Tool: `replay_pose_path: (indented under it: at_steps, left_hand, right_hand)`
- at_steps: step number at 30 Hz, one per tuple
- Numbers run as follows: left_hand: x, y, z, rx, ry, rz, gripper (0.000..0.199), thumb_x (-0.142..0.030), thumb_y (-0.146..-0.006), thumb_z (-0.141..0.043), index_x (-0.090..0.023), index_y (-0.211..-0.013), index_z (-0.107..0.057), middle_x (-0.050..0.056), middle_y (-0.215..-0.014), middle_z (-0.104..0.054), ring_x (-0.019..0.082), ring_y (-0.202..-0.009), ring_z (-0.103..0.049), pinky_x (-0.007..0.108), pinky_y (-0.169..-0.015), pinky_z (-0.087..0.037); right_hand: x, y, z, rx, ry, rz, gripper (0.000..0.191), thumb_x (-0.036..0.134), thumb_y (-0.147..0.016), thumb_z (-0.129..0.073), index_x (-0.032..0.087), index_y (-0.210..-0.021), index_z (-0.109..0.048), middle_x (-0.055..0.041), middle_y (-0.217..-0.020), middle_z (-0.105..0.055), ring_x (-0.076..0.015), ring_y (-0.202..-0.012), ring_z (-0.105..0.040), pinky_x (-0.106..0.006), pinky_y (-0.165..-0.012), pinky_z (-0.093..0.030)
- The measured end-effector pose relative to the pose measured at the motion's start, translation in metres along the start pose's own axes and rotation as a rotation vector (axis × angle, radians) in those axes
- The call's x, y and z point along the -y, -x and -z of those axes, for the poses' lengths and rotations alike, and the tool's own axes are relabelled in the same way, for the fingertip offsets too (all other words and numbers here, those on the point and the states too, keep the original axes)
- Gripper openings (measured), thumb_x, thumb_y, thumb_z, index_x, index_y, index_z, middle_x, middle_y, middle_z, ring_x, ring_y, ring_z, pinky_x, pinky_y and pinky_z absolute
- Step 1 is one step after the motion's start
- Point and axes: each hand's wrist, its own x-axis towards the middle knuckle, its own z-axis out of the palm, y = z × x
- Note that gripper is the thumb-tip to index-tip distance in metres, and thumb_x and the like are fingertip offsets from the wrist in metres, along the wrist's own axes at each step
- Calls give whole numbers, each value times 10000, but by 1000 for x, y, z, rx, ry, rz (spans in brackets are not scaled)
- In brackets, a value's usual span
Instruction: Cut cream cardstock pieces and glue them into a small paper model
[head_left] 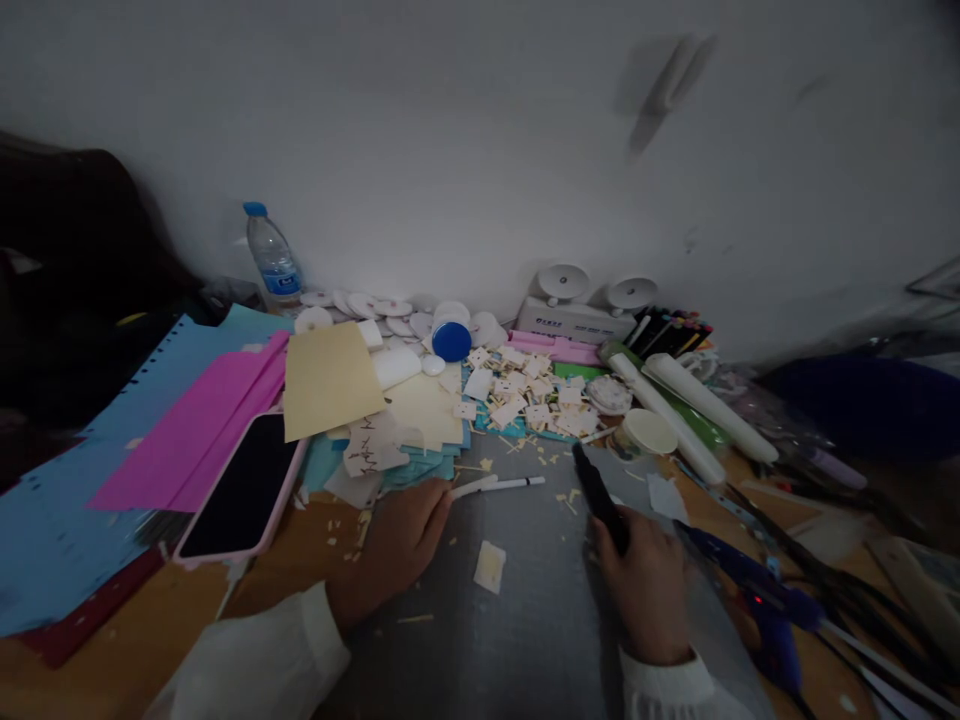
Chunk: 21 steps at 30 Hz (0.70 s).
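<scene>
My left hand (405, 535) is closed over the grey mat (517, 620), its fingertips pinching a narrow white strip (474, 487). Touching or overlapping the strip is a thin white stick with black bands (519, 483). My right hand (645, 575) is wrapped round a long black tool (600, 500) whose far end points up and left; its kind I cannot make out. Between the hands lies a small white card with a yellowish middle (490, 567). Beyond them is a pile of small cream paper cutouts (525, 390) with dark marks, some with thin legs.
On the left are a phone (244, 490), pink sheets (195, 430), blue sheets (52, 540) and a water bottle (271, 255). A blue glue gun (757, 580) with a red light, cables, white rolls (667, 420) and a paper cup (646, 432) occupy the right. White discs (375, 310) line the wall.
</scene>
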Motion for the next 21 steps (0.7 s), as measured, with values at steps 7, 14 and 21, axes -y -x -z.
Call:
replay_pose_path:
  at_steps: [7, 14, 21]
  left_hand:
    - [0, -1, 1, 50, 0, 11, 207, -294, -972, -368, -212, -957, -557, 43, -912, -628, 210, -848, -590, 317, -736, -444]
    - [6, -2, -3, 114, -8, -32, 165, -297, -924, -487, -224, -1038, -580, 53, -1034, -619, 224, -936, -585, 334, -790, -456]
    - [-8, 8, 9, 265, 175, -249, 153, -276, -902, -495, -234, -1023, -580, 42, -999, -645, 195, -929, -592, 312, -835, -455]
  right_hand:
    - [0, 0, 43, -151, -8, 17, 520, 460, -942, -247, 95, -1076, -593, -164, -877, -644, -320, -841, -559, -442, -766, -403]
    - [7, 2, 65, -157, -313, 100, 443, 414, -960, -251, 115, -1171, -502, -167, -1007, -616, -295, -933, -586, -420, -781, -443]
    - [14, 2, 68, -27, -597, -68, 401, 447, -952, -301, 174, -1198, -462, -116, -995, -635, -234, -852, -604, -369, -758, -465]
